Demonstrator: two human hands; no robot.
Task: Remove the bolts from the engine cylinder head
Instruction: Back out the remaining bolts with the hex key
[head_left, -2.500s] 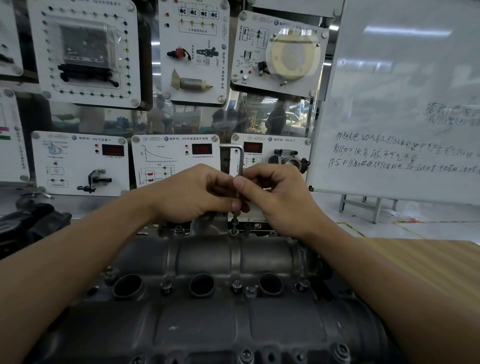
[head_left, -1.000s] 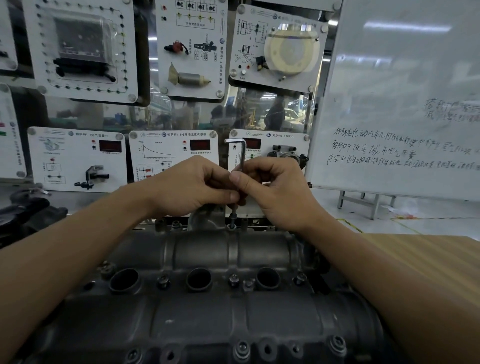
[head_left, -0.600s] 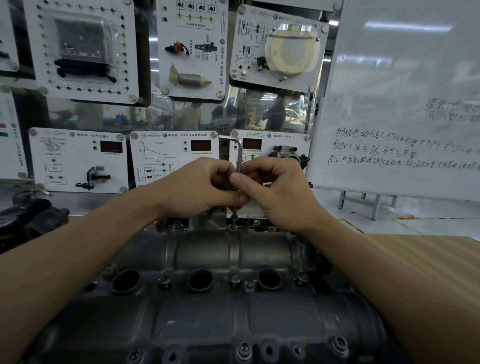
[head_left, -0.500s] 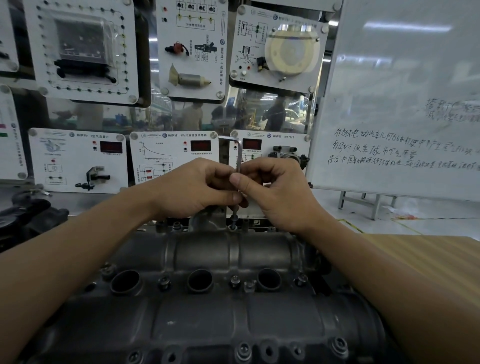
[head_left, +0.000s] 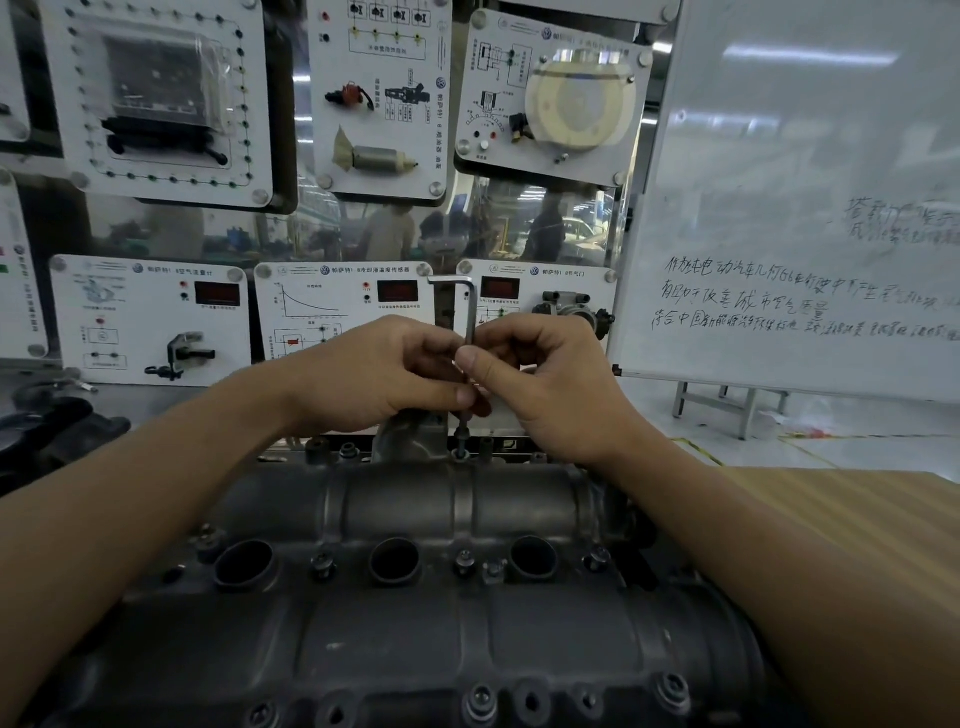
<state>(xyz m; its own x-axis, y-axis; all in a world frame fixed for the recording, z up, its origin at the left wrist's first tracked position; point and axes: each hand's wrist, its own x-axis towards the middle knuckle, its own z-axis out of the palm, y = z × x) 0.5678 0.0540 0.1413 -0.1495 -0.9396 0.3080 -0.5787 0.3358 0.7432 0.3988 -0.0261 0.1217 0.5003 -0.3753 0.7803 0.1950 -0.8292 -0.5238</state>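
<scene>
Held almost the same pose as half a second before. Kept the left hand (head_left: 374, 382) and the right hand (head_left: 545, 384) close together, knuckles nearly touching. Kept both sets of fingers curled and pinched tight on the long shaft of the bent metal key (head_left: 470, 312). Saw the key's short arm still sticking out to the left, above the fingers, just as before. Saw no clear turn of the key and no real shift in the arms.

Found the bolt (head_left: 461, 441) right under the fingertips, at the low tip of the key, standing up a little from the far edge of the grey cylinder head (head_left: 415, 649). Could not tell how far out of its hole.

Found a raised metal lump (head_left: 410, 436) just left of the bolt, close below the left fingers. Saw more bolts (head_left: 464, 561) nearer than the fingers, in a row between three round holes (head_left: 395, 560). Had open air above and behind the fingers, up to the white panels (head_left: 150, 317) well beyond. Saw a whiteboard (head_left: 805, 182) well to the right of the right fingers, and a wooden table top (head_left: 857, 519) lower down on that side.
</scene>
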